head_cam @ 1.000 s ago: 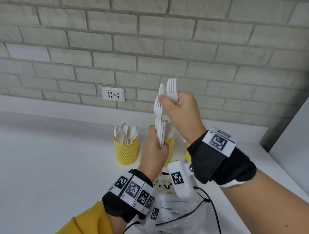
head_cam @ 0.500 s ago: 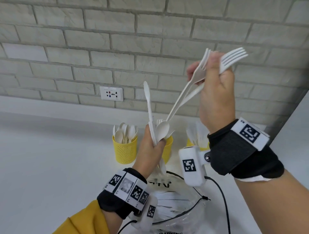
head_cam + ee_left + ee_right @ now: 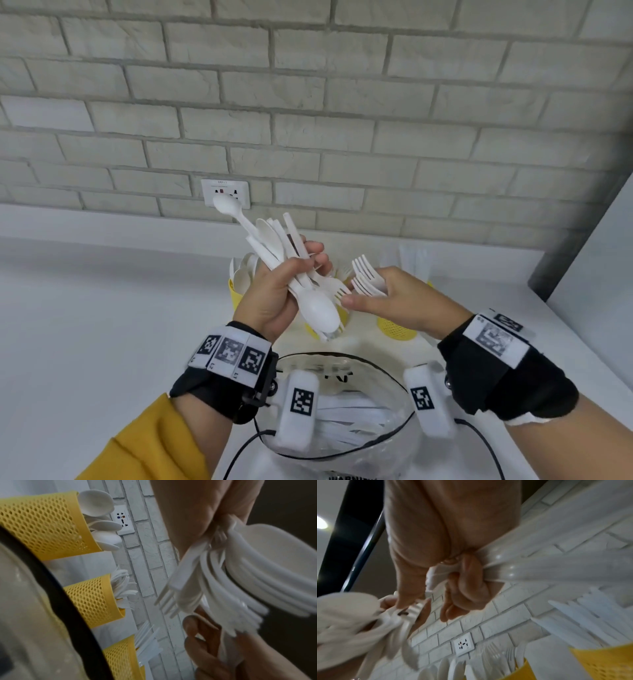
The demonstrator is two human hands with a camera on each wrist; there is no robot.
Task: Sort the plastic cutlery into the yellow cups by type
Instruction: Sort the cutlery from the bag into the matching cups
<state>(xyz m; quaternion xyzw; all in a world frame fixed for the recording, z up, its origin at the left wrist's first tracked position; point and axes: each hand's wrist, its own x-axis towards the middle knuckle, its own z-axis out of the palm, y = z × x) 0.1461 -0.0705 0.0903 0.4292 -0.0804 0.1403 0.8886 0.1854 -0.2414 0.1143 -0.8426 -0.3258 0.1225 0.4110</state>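
My left hand (image 3: pixel 294 274) grips a mixed bundle of white plastic cutlery (image 3: pixel 274 246), with spoons, a knife and a fork fanning out both ways. My right hand (image 3: pixel 373 296) holds two or three forks (image 3: pixel 366 279), tines pointing up and left. Its thumb reaches toward a fork head (image 3: pixel 339 291) that sticks out of the bundle. In the right wrist view the fingers curl round the fork handles (image 3: pixel 539 566). Behind the hands stand three yellow mesh cups: the spoon cup (image 3: pixel 42 524), the fork cup (image 3: pixel 92 599) and the knife cup (image 3: pixel 123 660).
A clear plastic bag (image 3: pixel 342 428) holding more white cutlery lies open on the white counter (image 3: pixel 102 342) just below my wrists. A brick wall with a socket (image 3: pixel 226 193) runs behind the cups. A white panel (image 3: pixel 603 274) bounds the right side.
My right hand came down from up high with the forks and now sits beside the left hand. The left hand tipped its bundle so the handles point up and left.
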